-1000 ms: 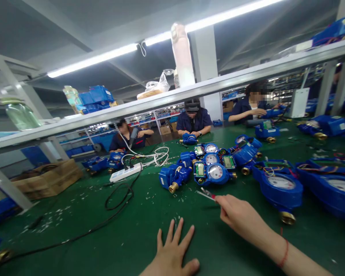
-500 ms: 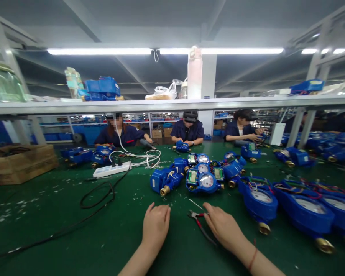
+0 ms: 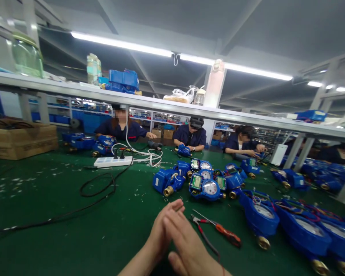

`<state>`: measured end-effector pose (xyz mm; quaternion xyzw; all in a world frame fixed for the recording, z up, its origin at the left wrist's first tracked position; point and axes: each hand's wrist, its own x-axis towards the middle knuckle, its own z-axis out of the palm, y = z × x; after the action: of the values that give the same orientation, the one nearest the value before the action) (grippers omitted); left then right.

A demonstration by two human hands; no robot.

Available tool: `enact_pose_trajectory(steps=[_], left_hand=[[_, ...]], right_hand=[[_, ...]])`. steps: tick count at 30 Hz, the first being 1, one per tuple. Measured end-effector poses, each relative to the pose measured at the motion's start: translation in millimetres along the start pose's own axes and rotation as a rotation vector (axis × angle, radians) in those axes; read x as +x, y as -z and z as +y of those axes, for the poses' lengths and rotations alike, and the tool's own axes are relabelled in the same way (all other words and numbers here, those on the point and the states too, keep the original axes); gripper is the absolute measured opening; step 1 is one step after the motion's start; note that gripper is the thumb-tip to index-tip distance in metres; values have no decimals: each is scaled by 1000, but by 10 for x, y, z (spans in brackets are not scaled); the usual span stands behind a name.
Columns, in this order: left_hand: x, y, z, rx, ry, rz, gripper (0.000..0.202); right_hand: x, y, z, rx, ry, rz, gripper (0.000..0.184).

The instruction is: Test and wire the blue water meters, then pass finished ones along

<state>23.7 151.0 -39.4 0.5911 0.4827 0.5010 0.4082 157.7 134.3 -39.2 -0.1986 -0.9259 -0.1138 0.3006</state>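
Left hand [image 3: 162,228] and right hand [image 3: 186,245] pressed together, empty, above green table [image 3: 60,207]; pliers [image 3: 199,230] and orange-handled screwdriver [image 3: 227,234] placed just right; blue water meter [image 3: 209,189] farther.

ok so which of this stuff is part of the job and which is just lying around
Looks part of the job:
left hand, empty
right hand, empty
red-handled pliers
orange-handled screwdriver
blue water meter

Just lying about:
white power strip
black cable
cardboard box
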Motion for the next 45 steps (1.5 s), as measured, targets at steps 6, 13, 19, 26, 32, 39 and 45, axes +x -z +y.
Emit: enact_pose_trajectory(steps=[6,13,19,26,32,39,45], left_hand=[[-28,144,16,-165,98,-56,67],[-48,161,38,-81,217,26,28],[-16,160,13,-38,277,56,21],[-34,178,33,21,248,70,20],[-50,157,21,73,235,31,21],[-48,162,-1,135,217,16,22],[14,201,-50,168,190,50,23]], right_hand=[[551,-324,436,45,-215,66,45],[508,182,1971,-122,-870,-17,28],[481,68,2294,-73,-997,-357,28],[573,191,2318,-107,-966,-542,30],[534,320,2233,-172,-930,-595,28],[620,321,2029,-218,-930,-506,29],[1199,-100,1621,-101,-766,-396,29]])
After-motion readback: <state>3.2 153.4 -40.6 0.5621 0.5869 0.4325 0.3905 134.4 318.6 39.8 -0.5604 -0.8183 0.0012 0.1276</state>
